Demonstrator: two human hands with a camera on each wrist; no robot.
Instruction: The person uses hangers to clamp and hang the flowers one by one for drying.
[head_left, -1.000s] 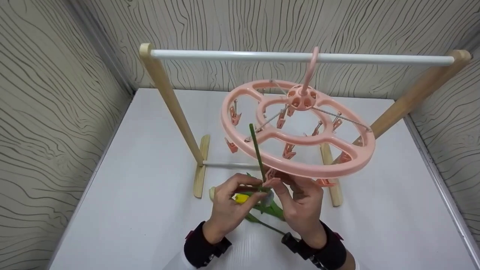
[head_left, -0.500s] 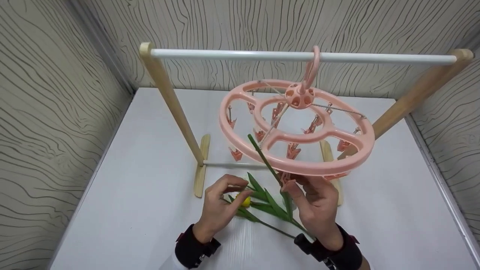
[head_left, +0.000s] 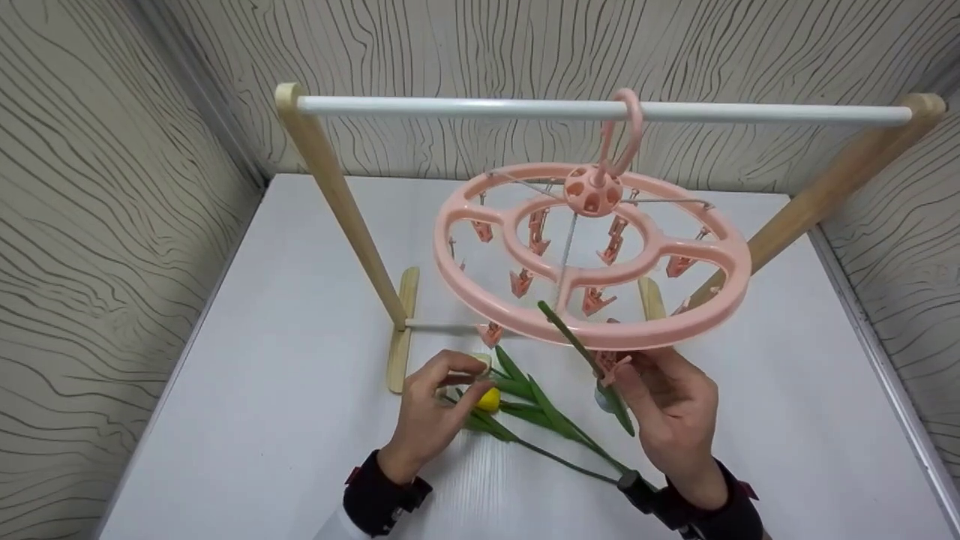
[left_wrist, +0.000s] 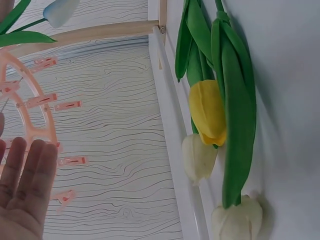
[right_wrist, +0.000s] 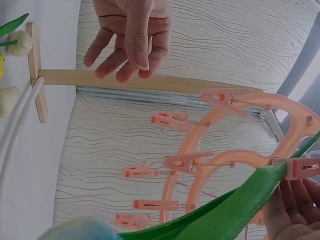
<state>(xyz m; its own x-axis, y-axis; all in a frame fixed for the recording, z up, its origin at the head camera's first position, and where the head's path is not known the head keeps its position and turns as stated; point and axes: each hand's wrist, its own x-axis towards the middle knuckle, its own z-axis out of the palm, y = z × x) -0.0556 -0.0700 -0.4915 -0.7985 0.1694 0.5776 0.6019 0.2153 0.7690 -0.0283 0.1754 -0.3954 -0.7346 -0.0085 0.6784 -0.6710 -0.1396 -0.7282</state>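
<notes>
My right hand (head_left: 679, 416) pinches a pink clothespin (right_wrist: 302, 169) under the near rim of the round pink hanger (head_left: 652, 331). The clothespin sits on the green stem (head_left: 566, 334) of a pale blue tulip (left_wrist: 61, 12). This tulip hangs head down, its stem slanting up across the rim. My left hand (head_left: 431, 420) is apart from it, fingers loosely bent and holding nothing. Near the left fingertips lie a yellow tulip (left_wrist: 207, 112) and two cream tulips, one (left_wrist: 237, 220) nearer the camera in the left wrist view, with long green leaves (head_left: 544, 409).
The hanger hooks over a white bar (head_left: 465, 108) held by wooden posts (head_left: 341, 202) with wooden feet. Several other pink clothespins (head_left: 598, 300) dangle from its rings. A thin lower rod (head_left: 442, 328) crosses the white table (head_left: 300, 360). Wood-patterned walls stand around.
My left hand has let go of the blue tulip and drawn back left. My right hand has moved right with clothespin and tulip, and the hanger has turned.
</notes>
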